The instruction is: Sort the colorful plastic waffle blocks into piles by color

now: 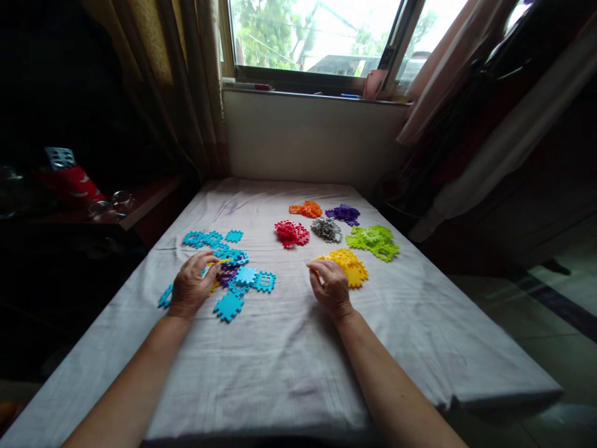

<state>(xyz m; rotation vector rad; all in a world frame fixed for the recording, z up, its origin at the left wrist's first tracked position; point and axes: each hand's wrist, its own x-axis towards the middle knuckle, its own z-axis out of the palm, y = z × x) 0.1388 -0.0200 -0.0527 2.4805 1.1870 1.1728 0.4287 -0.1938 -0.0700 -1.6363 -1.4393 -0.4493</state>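
Observation:
My left hand (190,287) rests on a pile of blue plastic puzzle tiles (245,278), fingers curled and pinching a thin yellow piece (222,262) over a purple one (226,274). My right hand (329,284) lies with fingers bent at the near edge of a yellow tile pile (351,266), touching it; whether it grips a tile is hidden. Farther back lie sorted piles: red (291,233), orange (306,209), grey (326,229), purple (344,214) and green (374,241).
All tiles lie on a table under a pale cloth (280,348) that ends at a wall below a window (317,37). A dark side table (135,208) with clutter stands to the left. Curtains hang on both sides; tiled floor lies to the right.

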